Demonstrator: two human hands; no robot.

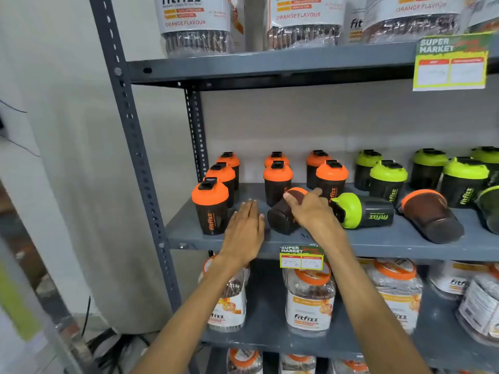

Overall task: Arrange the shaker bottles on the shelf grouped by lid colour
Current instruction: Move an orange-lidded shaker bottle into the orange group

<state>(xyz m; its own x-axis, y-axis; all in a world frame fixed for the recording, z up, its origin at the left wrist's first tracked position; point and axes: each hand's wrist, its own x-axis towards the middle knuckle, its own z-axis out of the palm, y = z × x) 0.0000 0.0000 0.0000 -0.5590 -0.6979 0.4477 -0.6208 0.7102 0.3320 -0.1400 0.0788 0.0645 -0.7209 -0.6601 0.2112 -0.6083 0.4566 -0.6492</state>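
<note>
Black shaker bottles stand on the grey middle shelf (378,240): several orange-lidded ones (210,205) at the left and several green-lidded ones (388,179) at the right. An orange-lidded bottle (280,214) lies on its side with its base toward me, and my right hand (310,209) is wrapped over it. Just left of it, my left hand (244,230) rests flat on the shelf, fingers apart, holding nothing. A green-lidded bottle (361,213) and another orange-lidded bottle (430,215) also lie on their sides to the right.
Large Fitfizz jars fill the shelf above (197,22) and the shelf below (309,300). A price tag (301,257) hangs on the middle shelf's front edge, another (451,63) on the upper one. A perforated upright post (132,147) bounds the left side.
</note>
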